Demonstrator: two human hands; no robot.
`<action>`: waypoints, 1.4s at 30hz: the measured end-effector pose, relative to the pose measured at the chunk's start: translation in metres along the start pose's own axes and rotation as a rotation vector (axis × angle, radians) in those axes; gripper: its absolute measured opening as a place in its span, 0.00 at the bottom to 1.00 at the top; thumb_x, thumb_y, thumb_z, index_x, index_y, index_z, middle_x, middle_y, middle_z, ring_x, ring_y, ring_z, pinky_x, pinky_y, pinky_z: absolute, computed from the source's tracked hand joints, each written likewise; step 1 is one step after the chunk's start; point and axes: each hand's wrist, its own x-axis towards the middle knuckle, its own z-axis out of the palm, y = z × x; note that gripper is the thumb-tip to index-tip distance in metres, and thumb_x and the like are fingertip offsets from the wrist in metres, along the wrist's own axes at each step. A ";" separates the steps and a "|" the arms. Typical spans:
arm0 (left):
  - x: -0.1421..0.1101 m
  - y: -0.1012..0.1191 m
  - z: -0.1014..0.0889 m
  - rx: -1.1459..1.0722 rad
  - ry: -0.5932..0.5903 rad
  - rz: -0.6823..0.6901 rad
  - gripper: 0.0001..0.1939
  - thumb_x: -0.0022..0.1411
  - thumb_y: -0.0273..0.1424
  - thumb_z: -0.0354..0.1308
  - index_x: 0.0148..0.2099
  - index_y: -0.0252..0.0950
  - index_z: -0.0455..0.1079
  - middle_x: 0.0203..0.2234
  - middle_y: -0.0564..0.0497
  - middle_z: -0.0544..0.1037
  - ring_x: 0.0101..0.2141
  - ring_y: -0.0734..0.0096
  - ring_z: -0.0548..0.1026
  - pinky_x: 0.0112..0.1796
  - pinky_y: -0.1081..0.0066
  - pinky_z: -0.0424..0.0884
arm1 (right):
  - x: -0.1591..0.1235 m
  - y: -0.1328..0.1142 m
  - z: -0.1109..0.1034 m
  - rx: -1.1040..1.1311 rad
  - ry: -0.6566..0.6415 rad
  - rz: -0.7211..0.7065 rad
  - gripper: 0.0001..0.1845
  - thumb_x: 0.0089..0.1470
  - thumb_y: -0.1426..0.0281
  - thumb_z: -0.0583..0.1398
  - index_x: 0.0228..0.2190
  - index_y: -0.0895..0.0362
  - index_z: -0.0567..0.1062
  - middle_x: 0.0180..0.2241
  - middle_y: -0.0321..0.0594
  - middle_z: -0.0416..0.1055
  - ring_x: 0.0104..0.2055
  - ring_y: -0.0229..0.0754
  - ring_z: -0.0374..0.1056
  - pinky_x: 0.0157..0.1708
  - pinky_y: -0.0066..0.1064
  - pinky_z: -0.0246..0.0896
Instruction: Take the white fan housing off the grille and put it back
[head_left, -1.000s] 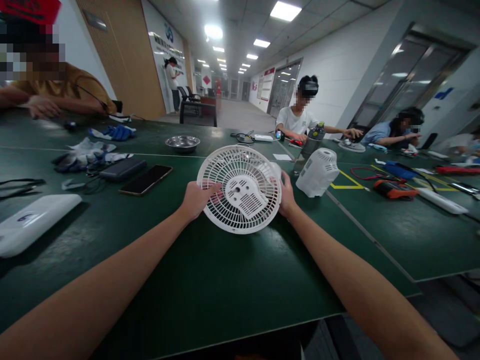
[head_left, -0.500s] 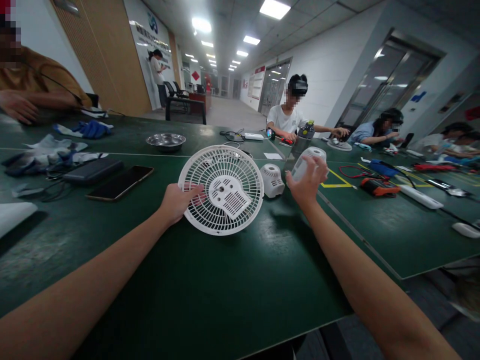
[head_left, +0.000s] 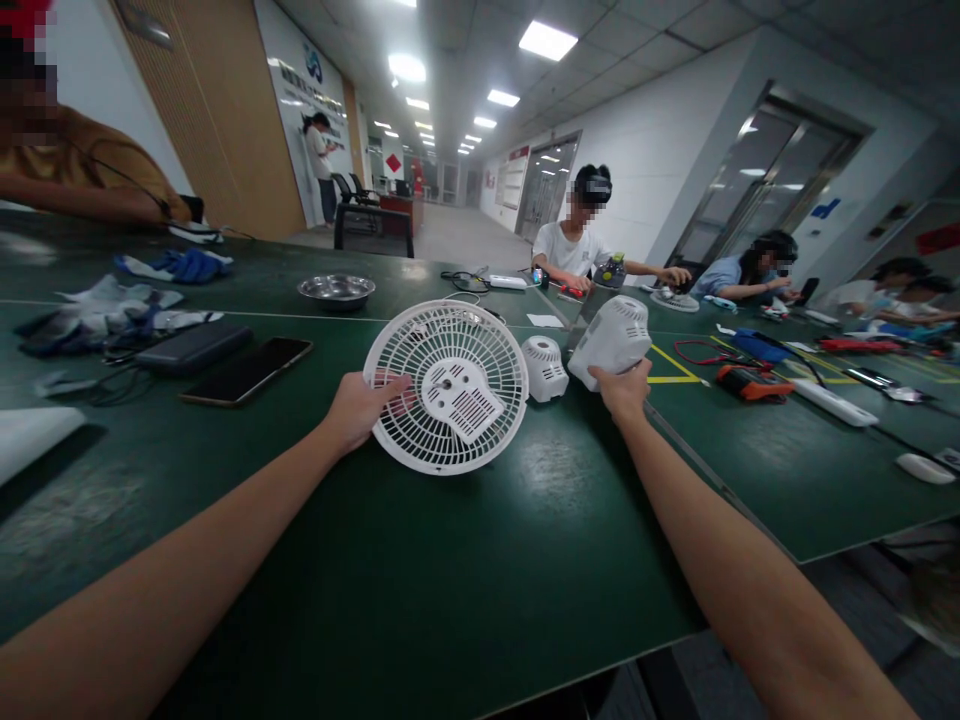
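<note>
My left hand (head_left: pixel 369 408) grips the left rim of a round white fan grille (head_left: pixel 405 425), thumb across its bars. The grille leans back with its slotted centre plate facing me. At the right, my right hand (head_left: pixel 624 388) is closed around the lower end of a white plastic fan base (head_left: pixel 613 335), which is tilted. Between the two stands a smaller white vented motor cover (head_left: pixel 545 370), close to the grille's right edge. Part of a clear bottle (head_left: pixel 611 270) shows behind the base.
Behind the grille sits a steel bowl (head_left: pixel 336 290). To the left lie a phone (head_left: pixel 247 370), a dark case (head_left: pixel 195 348) and blue-grey gloves (head_left: pixel 112 310). An orange multimeter (head_left: pixel 754 384) and a white power strip (head_left: pixel 834 401) are on the right. Several people sit around the table.
My right hand has shifted from the top of the white fan base to its lower end, and the base has tilted. The left hand still grips the grille.
</note>
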 end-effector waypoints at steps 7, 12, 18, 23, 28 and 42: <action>-0.002 0.002 0.001 -0.018 -0.021 0.026 0.08 0.56 0.26 0.68 0.39 0.29 0.76 0.30 0.43 0.82 0.30 0.63 0.81 0.33 0.63 0.80 | -0.032 -0.055 -0.001 0.183 0.057 -0.259 0.44 0.37 0.50 0.69 0.51 0.56 0.60 0.43 0.49 0.75 0.45 0.57 0.73 0.46 0.45 0.64; 0.002 -0.002 -0.003 -0.011 -0.050 0.040 0.12 0.54 0.29 0.69 0.42 0.30 0.76 0.34 0.42 0.82 0.33 0.59 0.82 0.35 0.60 0.80 | -0.055 -0.064 0.015 0.058 -0.196 -0.270 0.41 0.37 0.49 0.68 0.48 0.54 0.61 0.42 0.50 0.75 0.43 0.60 0.72 0.44 0.49 0.65; 0.001 -0.001 -0.002 -0.004 -0.045 0.041 0.10 0.54 0.30 0.69 0.38 0.30 0.76 0.30 0.43 0.82 0.30 0.62 0.81 0.33 0.63 0.78 | -0.046 -0.052 0.012 0.070 -0.156 -0.274 0.41 0.37 0.48 0.67 0.48 0.54 0.62 0.41 0.49 0.75 0.42 0.58 0.72 0.43 0.48 0.66; 0.000 0.000 -0.001 -0.008 -0.047 0.036 0.11 0.54 0.29 0.68 0.40 0.30 0.76 0.31 0.44 0.82 0.32 0.61 0.81 0.34 0.63 0.78 | -0.014 -0.030 -0.012 0.090 -0.095 -0.266 0.42 0.36 0.50 0.68 0.49 0.55 0.63 0.41 0.49 0.76 0.38 0.54 0.73 0.42 0.46 0.66; -0.003 0.003 -0.002 0.017 -0.048 -0.003 0.11 0.56 0.28 0.67 0.42 0.32 0.76 0.34 0.44 0.83 0.34 0.59 0.82 0.35 0.60 0.79 | 0.011 -0.005 -0.023 0.092 -0.113 -0.218 0.42 0.37 0.52 0.68 0.50 0.54 0.62 0.43 0.48 0.76 0.41 0.54 0.73 0.45 0.46 0.66; 0.000 0.001 -0.004 0.030 -0.061 -0.015 0.10 0.57 0.27 0.67 0.42 0.32 0.76 0.34 0.43 0.83 0.34 0.60 0.82 0.36 0.61 0.79 | 0.021 -0.005 -0.017 0.487 -0.060 -0.318 0.42 0.42 0.54 0.67 0.55 0.58 0.61 0.49 0.49 0.71 0.46 0.48 0.72 0.47 0.41 0.67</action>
